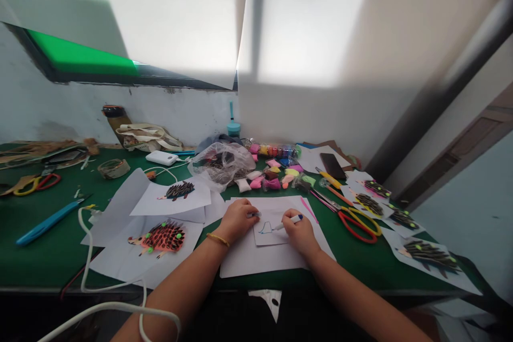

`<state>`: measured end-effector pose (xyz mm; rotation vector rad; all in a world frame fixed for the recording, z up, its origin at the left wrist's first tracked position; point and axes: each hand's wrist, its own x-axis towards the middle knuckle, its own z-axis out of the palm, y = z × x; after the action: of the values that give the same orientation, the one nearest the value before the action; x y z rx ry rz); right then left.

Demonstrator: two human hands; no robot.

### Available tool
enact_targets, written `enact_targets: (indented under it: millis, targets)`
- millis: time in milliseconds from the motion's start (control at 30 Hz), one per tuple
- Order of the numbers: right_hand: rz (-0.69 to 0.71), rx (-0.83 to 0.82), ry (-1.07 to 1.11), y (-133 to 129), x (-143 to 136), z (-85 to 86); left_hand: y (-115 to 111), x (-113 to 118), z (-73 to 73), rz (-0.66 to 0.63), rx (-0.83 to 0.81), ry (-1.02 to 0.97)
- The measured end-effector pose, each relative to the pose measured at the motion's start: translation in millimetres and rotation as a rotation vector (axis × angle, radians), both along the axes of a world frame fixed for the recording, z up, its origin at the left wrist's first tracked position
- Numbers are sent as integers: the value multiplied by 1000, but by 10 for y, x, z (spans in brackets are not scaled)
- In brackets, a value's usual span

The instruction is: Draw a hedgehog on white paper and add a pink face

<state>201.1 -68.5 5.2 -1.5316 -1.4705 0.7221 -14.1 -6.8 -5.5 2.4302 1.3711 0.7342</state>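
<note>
My right hand (301, 233) is closed round a white marker (282, 225) with a dark blue end. Its tip meets a small white sheet (262, 240), where a few blue lines form an open outline. This sheet lies on a larger stack of white paper (240, 263). At the small sheet's left edge rests my left hand (239, 220), fingers pinched together. A small pale bluish thing shows at those fingertips, too little of it to name. Left of the hands lies a paper with a pink spiky hedgehog (162, 238) dotted green, and above it a dark hedgehog picture (180, 191).
Several small colored clay packets (271, 184) and a clear plastic bag (224, 163) lie behind the paper. To the right are red-and-yellow scissors (358, 227), a phone (332, 165) and several hedgehog pictures (430, 255). A blue cutter (50, 223) and white cable (85, 256) lie left.
</note>
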Motion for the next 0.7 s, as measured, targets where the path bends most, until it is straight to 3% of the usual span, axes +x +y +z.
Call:
enact_targets:
  millis: [133,700]
  targets:
    - [-18,24,55,-19,62,14,-7,7,17,2,-7,3]
    - [94,-65,-73,-46,103,-37,-9,21,40,-1,-16,11]
